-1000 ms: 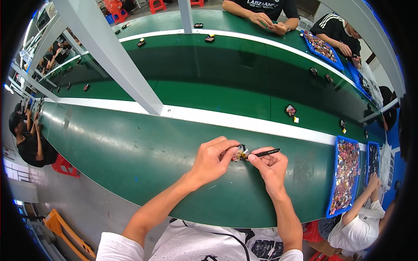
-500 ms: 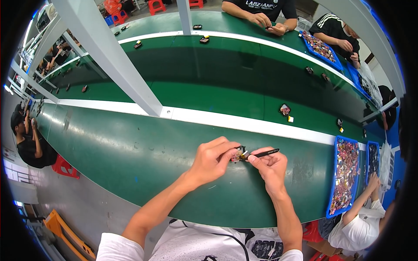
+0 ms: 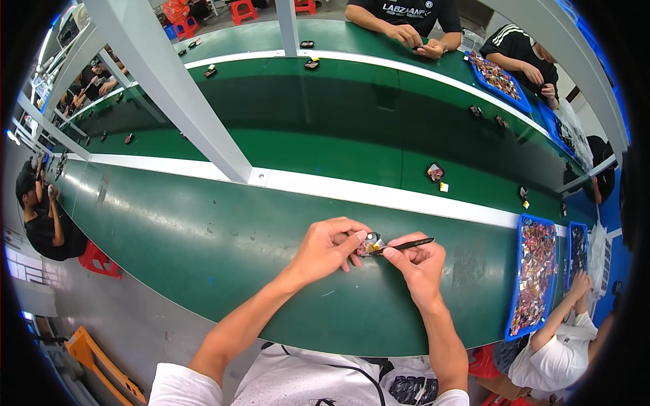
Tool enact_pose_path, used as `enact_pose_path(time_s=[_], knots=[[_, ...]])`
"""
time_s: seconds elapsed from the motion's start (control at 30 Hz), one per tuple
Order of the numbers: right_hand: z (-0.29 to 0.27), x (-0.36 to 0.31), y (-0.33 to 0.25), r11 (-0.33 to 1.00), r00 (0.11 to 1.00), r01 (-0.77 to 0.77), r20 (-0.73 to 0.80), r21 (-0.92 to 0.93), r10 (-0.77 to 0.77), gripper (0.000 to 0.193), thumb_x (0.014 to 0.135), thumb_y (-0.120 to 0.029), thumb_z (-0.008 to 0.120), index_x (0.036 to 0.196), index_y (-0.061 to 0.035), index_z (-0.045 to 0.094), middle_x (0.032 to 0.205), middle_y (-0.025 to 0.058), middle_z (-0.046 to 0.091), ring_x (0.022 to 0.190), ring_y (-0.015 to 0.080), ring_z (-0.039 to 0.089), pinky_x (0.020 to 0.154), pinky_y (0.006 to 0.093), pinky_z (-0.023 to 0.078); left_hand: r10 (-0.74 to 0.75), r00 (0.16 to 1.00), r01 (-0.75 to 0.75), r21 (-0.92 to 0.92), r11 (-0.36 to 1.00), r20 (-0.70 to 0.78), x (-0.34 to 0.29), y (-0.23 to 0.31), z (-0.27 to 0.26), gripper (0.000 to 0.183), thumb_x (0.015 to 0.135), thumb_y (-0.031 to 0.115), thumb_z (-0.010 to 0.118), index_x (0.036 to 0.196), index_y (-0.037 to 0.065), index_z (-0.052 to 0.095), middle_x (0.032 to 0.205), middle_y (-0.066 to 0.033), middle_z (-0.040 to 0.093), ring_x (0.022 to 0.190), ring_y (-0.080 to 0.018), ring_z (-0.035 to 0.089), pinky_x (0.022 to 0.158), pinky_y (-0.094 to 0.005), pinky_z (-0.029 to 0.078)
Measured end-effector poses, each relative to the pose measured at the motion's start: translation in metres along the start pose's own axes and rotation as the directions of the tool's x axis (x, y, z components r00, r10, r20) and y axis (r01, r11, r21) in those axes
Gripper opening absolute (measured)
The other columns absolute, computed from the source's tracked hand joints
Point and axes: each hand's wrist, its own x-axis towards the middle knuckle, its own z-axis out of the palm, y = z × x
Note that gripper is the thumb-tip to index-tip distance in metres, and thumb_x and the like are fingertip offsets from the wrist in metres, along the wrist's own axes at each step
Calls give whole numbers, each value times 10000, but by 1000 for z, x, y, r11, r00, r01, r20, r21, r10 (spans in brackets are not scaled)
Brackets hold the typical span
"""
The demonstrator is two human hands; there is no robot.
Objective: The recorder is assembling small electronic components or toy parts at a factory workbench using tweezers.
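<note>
left hand point(image 3: 326, 249) pinches a small electronic part point(image 3: 369, 244) over the green table point(image 3: 169, 230); right hand point(image 3: 420, 260) grips black tweezers point(image 3: 406, 245), tip lying leftward, touching the part.

I see a small dark component point(image 3: 369, 243) with a metallic, partly yellowish face, pinched at the fingertips of my left hand point(image 3: 325, 248) just above the green surface point(image 3: 203, 257). A slim black tool point(image 3: 406, 245), held near-level in my right hand point(image 3: 420, 264), meets the component's right side with its tip.
</note>
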Motion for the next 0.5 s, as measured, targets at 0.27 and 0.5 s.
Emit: enact_pose_path(time_s=[0.27, 0.5], knots=[[2, -3, 2, 982, 988, 153, -11, -110, -155, 111, 822, 36, 805, 906, 7, 739, 617, -63, 550, 512, -14, 380, 466, 193, 262, -29, 994, 45, -151, 987, 104, 2, -2, -1, 264, 1045, 166, 559, 1154, -41, 682, 939, -99, 705, 734, -179, 726, 495, -248, 543], [5, -4, 3, 900, 937, 336, 5, -276, -348, 117, 765, 15, 842, 841, -38, 770, 805, 44, 753, 482, 18, 416, 453, 212, 307, -26, 995, 39, -147, 988, 92, 2, -4, -1, 262, 1043, 164, 566, 1169, -36, 680, 963, -108, 718, 731, -159, 720, 496, -239, 524]])
